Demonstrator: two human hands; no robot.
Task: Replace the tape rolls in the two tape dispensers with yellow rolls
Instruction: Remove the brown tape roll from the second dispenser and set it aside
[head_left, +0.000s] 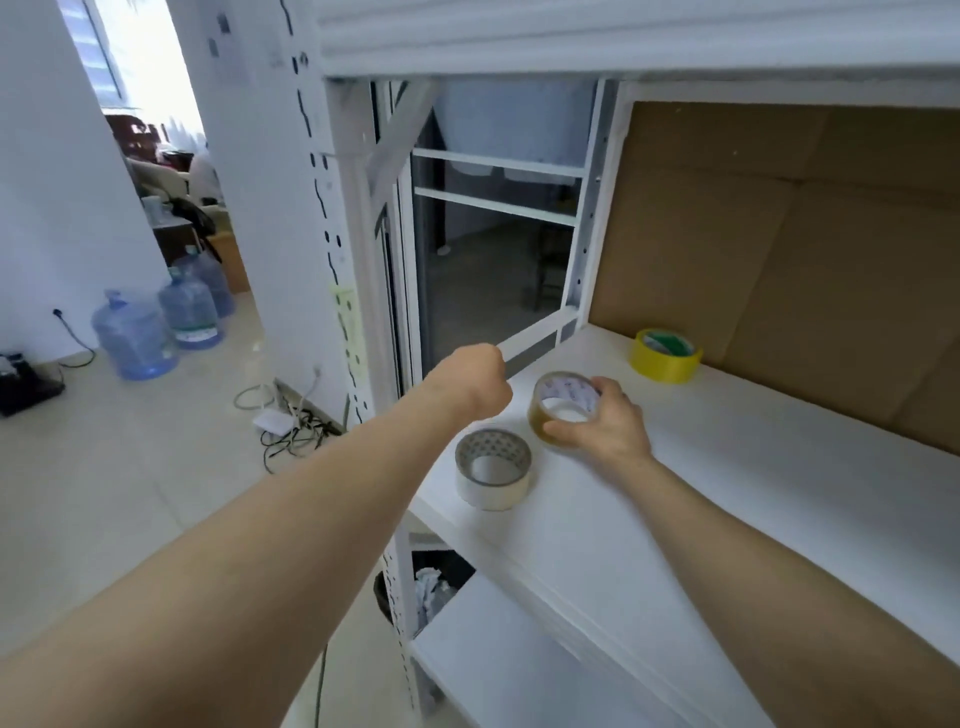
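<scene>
Head view is filled by two bare forearms reaching out over a white metal shelf (727, 467) backed on its right by a brown cardboard panel (779, 260). The right hand (608, 423) is wrapped around a roll of clear brownish packing tape with a white printed core (563, 402); the thumb is pressed on the near side of the roll and the fingers are curled over its far side, and the roll is held tilted, its lower edge at or just above the shelf surface, though contact cannot be told. The left hand (475, 384) is closed into a loose fist above the left front corner of the shelf, its back turned to the camera; whether anything is pinched inside it cannot be told. Just below and in front of that fist, a white tape roll with a grey patterned core (493, 470) is seen lying flat on the shelf, close to the front edge and near the held roll but apart from it. A yellow tape roll with a green and white label inside its core (665, 356) is seen lying flat farther back on the shelf, close to the cardboard panel and well apart from both hands. Behind the shelf frame a dark glass window with white bars (493, 249) is visible. On the tiled floor at the left, three blue water jugs (166, 322) are stood by the wall, and a tangle of cables (291, 431) is spread near the base of the rack.
</scene>
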